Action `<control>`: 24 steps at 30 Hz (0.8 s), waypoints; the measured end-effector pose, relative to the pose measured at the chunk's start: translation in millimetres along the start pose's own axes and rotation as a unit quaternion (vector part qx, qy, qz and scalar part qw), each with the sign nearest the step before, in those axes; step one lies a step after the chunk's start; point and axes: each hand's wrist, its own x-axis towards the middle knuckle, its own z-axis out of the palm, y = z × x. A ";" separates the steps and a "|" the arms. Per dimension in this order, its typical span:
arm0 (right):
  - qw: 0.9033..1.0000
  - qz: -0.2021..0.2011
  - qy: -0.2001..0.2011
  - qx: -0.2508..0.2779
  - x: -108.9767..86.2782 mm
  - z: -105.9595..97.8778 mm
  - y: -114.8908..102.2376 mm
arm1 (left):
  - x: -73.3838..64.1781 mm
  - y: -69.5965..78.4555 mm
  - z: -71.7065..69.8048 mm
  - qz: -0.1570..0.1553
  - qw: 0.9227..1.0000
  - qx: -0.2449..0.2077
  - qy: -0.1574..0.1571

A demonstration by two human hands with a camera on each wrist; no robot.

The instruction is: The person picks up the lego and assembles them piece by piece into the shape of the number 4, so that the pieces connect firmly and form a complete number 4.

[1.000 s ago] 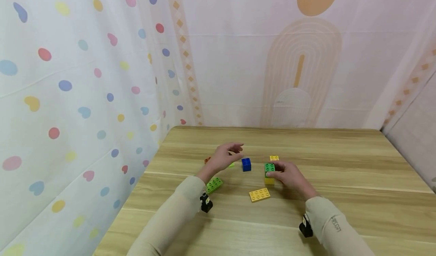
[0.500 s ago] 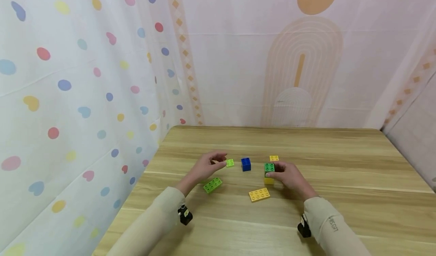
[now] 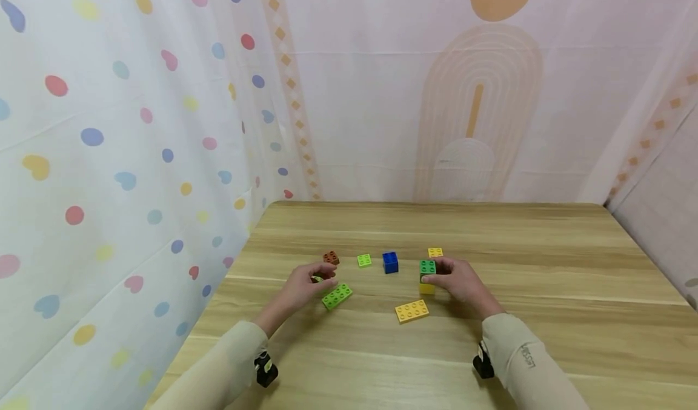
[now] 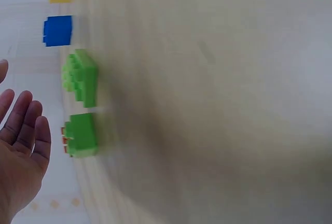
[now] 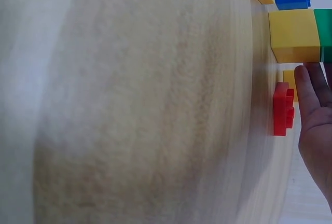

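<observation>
My left hand point(image 3: 305, 286) hovers with loosely bent fingers above a small green brick point(image 4: 83, 135), mostly covered by it in the head view. In the left wrist view the fingers are apart from the bricks. Just right of that hand lies a long green brick point(image 3: 337, 297). With thumb and fingers, my right hand point(image 3: 460, 280) grips a dark green brick point(image 3: 428, 266) that sits on top of a yellow brick point(image 5: 294, 36). Close below the right fingers, a red brick point(image 5: 282, 109) shows in the right wrist view; the hand hides it from the head camera.
Behind the hands, a brown brick point(image 3: 330, 257), a light green brick point(image 3: 364, 260), a blue brick point(image 3: 390, 263) and a small yellow brick point(image 3: 435, 252) form a loose row. A flat yellow brick point(image 3: 412, 311) lies nearer on the wooden table point(image 3: 382, 367). Curtains hang beyond it.
My left hand has moved left and nearer to me, uncovering the light green and brown bricks and coming over the small green one. My right hand keeps its grip on the stack.
</observation>
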 end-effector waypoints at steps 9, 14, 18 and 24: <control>1.000 -0.005 -0.004 0.001 -0.5 -0.5 -1.2 | -16.8 -17.8 3.6 -0.023 0.999 0.023 0.029; 1.000 -0.005 -0.004 0.005 -0.2 -0.3 -1.1 | -22.4 -26.4 7.7 -0.032 0.998 0.023 0.040; 1.000 -0.007 -0.004 -0.002 0.3 -0.1 -0.8 | -26.0 -28.9 12.1 -0.047 0.998 0.012 0.039; 1.000 -0.010 -0.003 -0.013 0.3 -0.3 -1.0 | -27.3 -29.6 18.0 -0.052 0.997 0.016 0.049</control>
